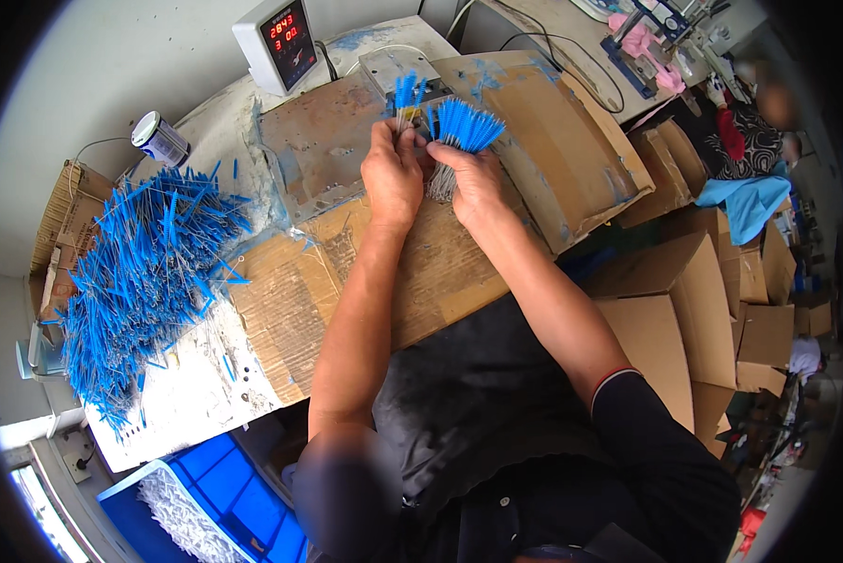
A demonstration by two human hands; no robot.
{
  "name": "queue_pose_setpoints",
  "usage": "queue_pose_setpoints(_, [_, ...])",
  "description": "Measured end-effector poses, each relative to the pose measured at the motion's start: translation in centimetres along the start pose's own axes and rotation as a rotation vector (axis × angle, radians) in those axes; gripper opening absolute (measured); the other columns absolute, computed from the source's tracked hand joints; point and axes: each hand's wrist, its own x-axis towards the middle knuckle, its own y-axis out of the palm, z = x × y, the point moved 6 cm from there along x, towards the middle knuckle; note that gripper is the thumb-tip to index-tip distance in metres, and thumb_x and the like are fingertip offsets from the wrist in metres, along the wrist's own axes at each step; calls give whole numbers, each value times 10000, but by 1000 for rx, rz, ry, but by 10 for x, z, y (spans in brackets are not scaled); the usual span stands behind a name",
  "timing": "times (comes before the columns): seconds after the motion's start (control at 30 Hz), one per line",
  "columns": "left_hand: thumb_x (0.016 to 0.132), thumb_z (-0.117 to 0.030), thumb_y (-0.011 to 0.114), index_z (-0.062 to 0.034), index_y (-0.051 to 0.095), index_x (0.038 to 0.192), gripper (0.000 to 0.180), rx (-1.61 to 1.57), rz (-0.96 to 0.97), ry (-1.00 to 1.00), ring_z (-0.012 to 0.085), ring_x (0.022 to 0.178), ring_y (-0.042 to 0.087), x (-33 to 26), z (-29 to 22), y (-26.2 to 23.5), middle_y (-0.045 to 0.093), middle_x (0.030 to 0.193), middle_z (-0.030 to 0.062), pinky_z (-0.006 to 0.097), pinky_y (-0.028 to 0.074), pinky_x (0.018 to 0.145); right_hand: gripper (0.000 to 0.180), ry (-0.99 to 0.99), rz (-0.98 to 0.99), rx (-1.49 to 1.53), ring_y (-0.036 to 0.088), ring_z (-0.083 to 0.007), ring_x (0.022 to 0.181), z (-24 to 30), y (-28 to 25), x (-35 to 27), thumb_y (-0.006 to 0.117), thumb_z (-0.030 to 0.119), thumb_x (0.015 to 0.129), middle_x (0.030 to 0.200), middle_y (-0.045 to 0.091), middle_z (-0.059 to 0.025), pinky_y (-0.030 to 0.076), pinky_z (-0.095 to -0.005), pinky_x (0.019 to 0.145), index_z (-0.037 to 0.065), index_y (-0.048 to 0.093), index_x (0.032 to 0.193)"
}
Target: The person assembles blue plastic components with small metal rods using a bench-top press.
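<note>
My right hand (475, 180) is closed around a thick bunch of thin wire brushes (468, 127), their blue heads fanned upward and pale stems hanging below. Close beside it, my left hand (393, 178) pinches a smaller group of the same blue brushes (406, 91), also held upright. The fingers of both hands nearly meet, and partly hide the stems. Just beyond them stands a metal block-like fixture (388, 70) on the bench. On the left lies a large tangled heap of blue wire brushes (149, 272).
A white box with a red display (279, 45) stands at the back, near a small tin (161, 139). Flattened cardboard (299, 305) covers the bench's front. Below left is a blue crate (243, 497) with white pieces. Open cartons (660, 328) stand at right; a clamp stand (642, 52) is beyond.
</note>
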Motion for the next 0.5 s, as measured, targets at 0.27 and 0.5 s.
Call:
queue_pose_setpoints(0.27, [1004,-51,550,-32,541,952,56,-233,-98,-65,65,614,545,12,4,-11,665,809,24,247,467,563,164,39,122,-62,595,-138,579,10,-2,-9,779,11,784,775,661,-33,497,-316,508,34,683,914])
queue_pose_setpoints(0.5, [991,-48,564,-43,552,968,26,-93,72,-69,94,586,593,0,-2,5,683,787,48,285,495,554,173,-25,233,-264,596,-103,561,18,7,-15,750,-43,753,782,672,-32,452,-273,454,28,707,905])
